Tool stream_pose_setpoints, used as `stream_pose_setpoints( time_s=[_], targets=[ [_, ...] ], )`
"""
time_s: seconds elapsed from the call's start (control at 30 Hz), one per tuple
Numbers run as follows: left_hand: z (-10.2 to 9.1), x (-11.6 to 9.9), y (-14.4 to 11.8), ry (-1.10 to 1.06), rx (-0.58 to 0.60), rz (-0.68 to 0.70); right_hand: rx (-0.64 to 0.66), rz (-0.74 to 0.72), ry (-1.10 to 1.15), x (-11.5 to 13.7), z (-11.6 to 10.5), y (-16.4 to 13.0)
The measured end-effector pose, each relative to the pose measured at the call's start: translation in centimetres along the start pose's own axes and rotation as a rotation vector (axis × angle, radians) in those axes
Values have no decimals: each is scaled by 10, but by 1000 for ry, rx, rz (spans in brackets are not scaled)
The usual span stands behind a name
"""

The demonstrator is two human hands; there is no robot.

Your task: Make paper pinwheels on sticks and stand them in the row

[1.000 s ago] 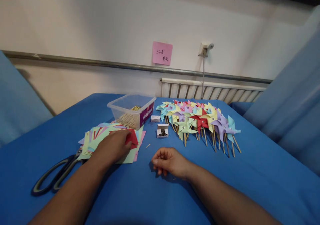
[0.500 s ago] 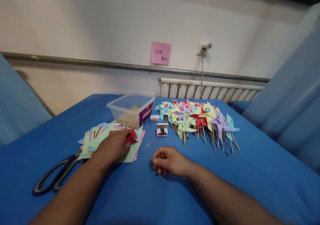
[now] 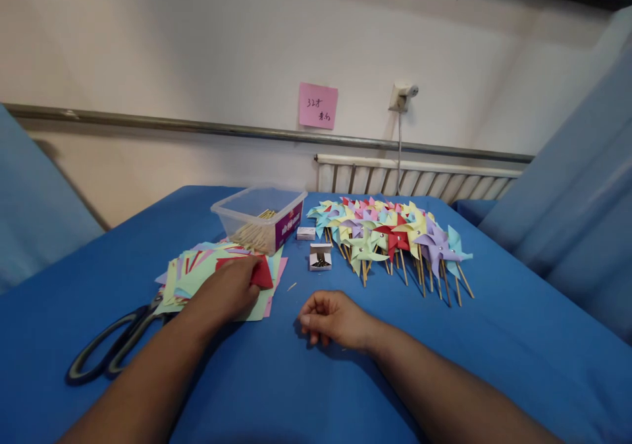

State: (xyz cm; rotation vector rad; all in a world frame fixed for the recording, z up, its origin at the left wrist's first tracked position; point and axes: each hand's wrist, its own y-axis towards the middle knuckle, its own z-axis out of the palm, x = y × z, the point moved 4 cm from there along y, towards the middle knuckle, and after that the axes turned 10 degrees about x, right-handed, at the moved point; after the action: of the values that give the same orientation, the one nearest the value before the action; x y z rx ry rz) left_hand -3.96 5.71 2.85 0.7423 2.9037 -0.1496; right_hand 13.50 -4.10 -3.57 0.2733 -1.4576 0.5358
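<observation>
My left hand (image 3: 233,291) is over the pile of coloured paper sheets (image 3: 197,269), its fingers closed on a red paper sheet (image 3: 263,274) near the top. The hand hides part of that sheet and the fingertips. My right hand (image 3: 330,319) rests on the blue cover, fingers curled in loosely, with nothing seen in them. Just beyond it lies a small pale sliver (image 3: 292,286). An open small box (image 3: 320,259) of dark metal fasteners stands farther back. Large scissors (image 3: 111,348) lie left of my left forearm, their blades partly under the paper.
A clear plastic tub (image 3: 247,217) with thin wooden sticks stands behind the paper. Beside it sits a closed small box (image 3: 306,233). Many finished paper pinwheels (image 3: 390,233) on sticks lie at the back right. A radiator (image 3: 419,177) and wall are behind the blue-covered table (image 3: 494,352).
The red sheet under my left hand was bent and raised; now it lies flatter, one corner pointing right. My right hand has hardly moved.
</observation>
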Motion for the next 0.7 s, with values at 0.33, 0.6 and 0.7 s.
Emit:
stream_pose_setpoints(
  time_s=[0.33, 0.6, 0.7],
  targets=[
    [-29, -31, -18, -329, -325, 69, -12, -42, 127, 4, -1, -1],
    [-3, -85, -36, -378, -125, 633, -112, -297, 654, 12, -9, -3],
    [-1, -88, -37, -383, -79, 642, -194, -363, 684, 14, -14, -4]
  ],
)
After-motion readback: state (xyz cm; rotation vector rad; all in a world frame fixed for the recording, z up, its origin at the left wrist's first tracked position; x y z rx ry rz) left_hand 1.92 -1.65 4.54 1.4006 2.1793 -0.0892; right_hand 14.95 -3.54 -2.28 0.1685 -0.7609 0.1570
